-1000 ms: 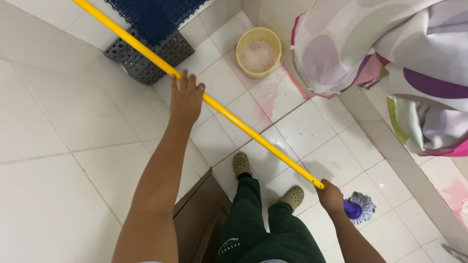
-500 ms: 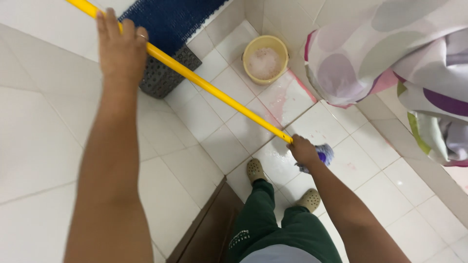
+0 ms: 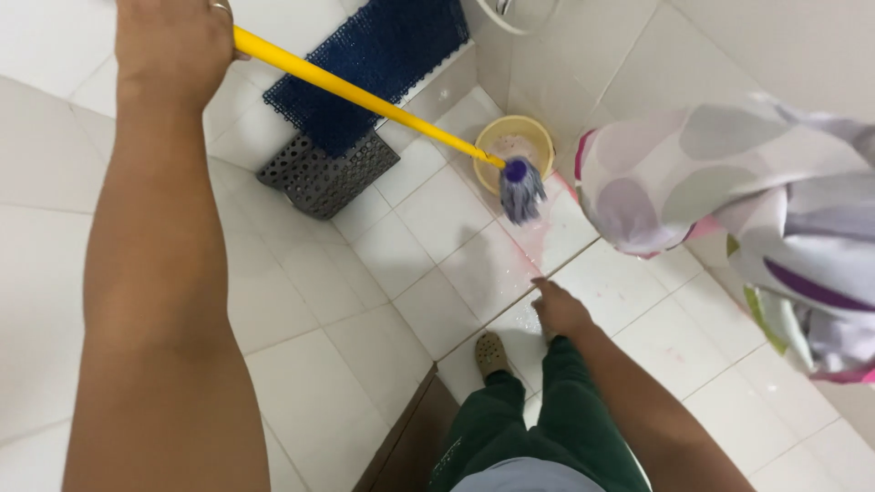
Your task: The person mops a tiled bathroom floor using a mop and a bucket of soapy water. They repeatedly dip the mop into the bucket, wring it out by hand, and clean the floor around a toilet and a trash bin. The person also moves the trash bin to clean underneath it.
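Note:
My left hand (image 3: pixel 173 41) is raised at the top left and grips the yellow handle of a mop (image 3: pixel 365 96). The handle slants down to the right. Its purple and grey string head (image 3: pixel 521 189) hangs in the air just in front of a yellow bucket (image 3: pixel 519 141). My right hand (image 3: pixel 558 308) is lowered near my thigh, off the handle, holding nothing, with its fingers loosely curled and pointing down at the tiled floor. My green trousers and one beige clog (image 3: pixel 490 352) show below.
A blue perforated mat (image 3: pixel 383 55) and a dark grey perforated mat (image 3: pixel 319 173) lie on the white tiles at the back. A patterned curtain (image 3: pixel 729 191) hangs at the right. A pinkish wet patch (image 3: pixel 556 237) marks the floor by the bucket. A brown door edge (image 3: pixel 406 446) is below.
My right hand has let go of the mop's lower end and dropped to my side. My left hand has lifted the handle, and the mop head has swung up towards the bucket.

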